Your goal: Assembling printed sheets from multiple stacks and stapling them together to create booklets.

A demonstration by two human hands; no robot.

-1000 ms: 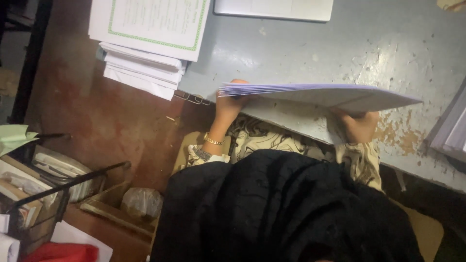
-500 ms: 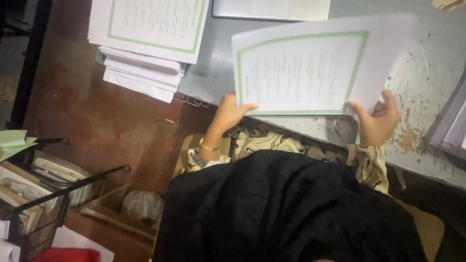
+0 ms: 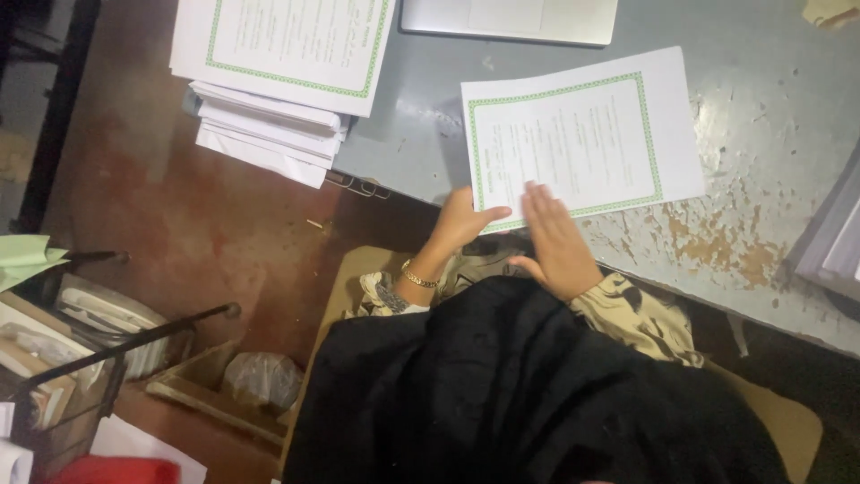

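A white sheet with a green border [image 3: 582, 134] lies flat on the grey table [image 3: 761, 99], its lower edge at the table's front rim. My left hand [image 3: 459, 226], with a gold bracelet on its wrist, grips the sheet's lower left corner, thumb on top. My right hand [image 3: 554, 240] rests palm down on the sheet's lower edge, fingers stretched out and close together. Whether more sheets lie under the top one cannot be seen.
A tall stack of similar bordered sheets [image 3: 278, 63] overhangs the table's left end. A flat grey device [image 3: 511, 16] lies at the back, another paper pile [image 3: 838, 242] at the right edge. Binder clips [image 3: 358, 186] hang at the table rim. A wire basket [image 3: 63, 358] stands on the floor.
The sheet was held up edge-on, then tilted face up, and now lies flat on the table. My right hand has moved from its right edge to its lower edge.
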